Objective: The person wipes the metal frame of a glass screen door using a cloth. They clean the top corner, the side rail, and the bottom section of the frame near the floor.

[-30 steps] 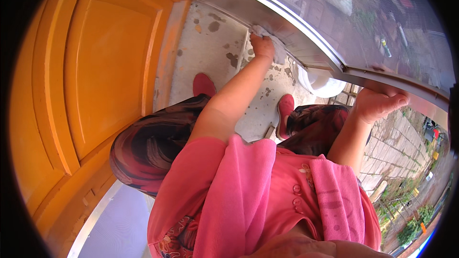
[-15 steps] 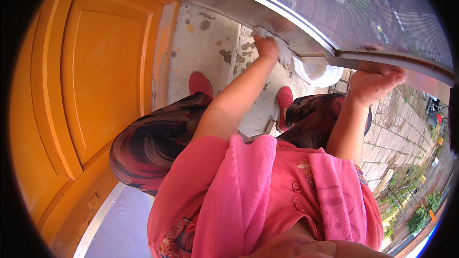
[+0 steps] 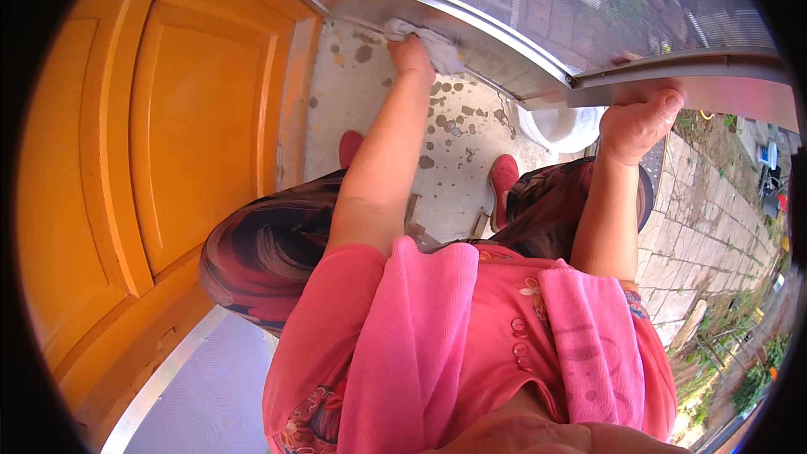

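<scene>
A wet-looking whitish rag point(image 3: 440, 50) is bunched under my left hand point(image 3: 411, 57), whose fingers are closed on it. The hand presses the rag against the metal lower panel point(image 3: 361, 10) of a screen door. At the door's free edge, my right hand point(image 3: 637, 128) grips the door frame point(image 3: 698, 82); the thumb shows on the near side, while the other fingers are mostly hidden behind the frame. Mesh point(image 3: 538, 4) fills the door above the metal panel.
Below the door's edge stands a white bucket point(image 3: 561, 128). An orange wooden door point(image 3: 202, 118) is on the left. Dark wet spots mark the concrete floor point(image 3: 471, 147) by my red shoes. Paving point(image 3: 706, 219) and plants point(image 3: 761, 378) lie to the right.
My left hand has slid the rag leftward along the metal panel, toward the orange door. The screen door and my right hand have shifted slightly left in view.
</scene>
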### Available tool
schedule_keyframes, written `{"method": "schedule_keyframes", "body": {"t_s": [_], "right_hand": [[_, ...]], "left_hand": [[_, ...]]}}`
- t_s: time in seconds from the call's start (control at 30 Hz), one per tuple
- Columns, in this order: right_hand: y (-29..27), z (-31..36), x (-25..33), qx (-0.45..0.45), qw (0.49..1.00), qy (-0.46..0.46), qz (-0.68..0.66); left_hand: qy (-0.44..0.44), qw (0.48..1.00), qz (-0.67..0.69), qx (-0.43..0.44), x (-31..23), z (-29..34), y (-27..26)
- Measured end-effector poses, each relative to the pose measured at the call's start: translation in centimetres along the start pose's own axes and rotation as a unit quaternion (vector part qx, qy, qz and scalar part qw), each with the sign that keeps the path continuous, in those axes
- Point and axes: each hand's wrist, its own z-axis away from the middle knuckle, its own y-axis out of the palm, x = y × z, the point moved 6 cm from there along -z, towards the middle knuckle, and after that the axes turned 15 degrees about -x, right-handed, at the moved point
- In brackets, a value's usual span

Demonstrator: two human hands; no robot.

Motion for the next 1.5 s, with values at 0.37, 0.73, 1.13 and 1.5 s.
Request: {"method": "schedule_keyframes", "body": {"t_s": [0.37,0.73,1.13,1.5], "right_hand": [[0.5,0.2,0.8,-0.024,1.000,0.000,-0.018],[-0.1,0.0,0.0,-0.008,0.999,0.030,-0.035],[1.0,0.2,0.7,0.018,1.000,-0.003,-0.005],[0.2,0.6,0.7,-0.038,0.999,-0.004,0.019]], "left_hand": [[-0.048,0.993,-0.105,0.005,9.3,9.2,1.4],[-0.371,0.913,0.062,0.159,4.3,19.4,5.0],[-0.056,0.996,0.066,-0.039,0.7,-3.0,-0.9],[0.207,0.970,0.118,-0.048,-16.5,-4.5,0.2]]}}
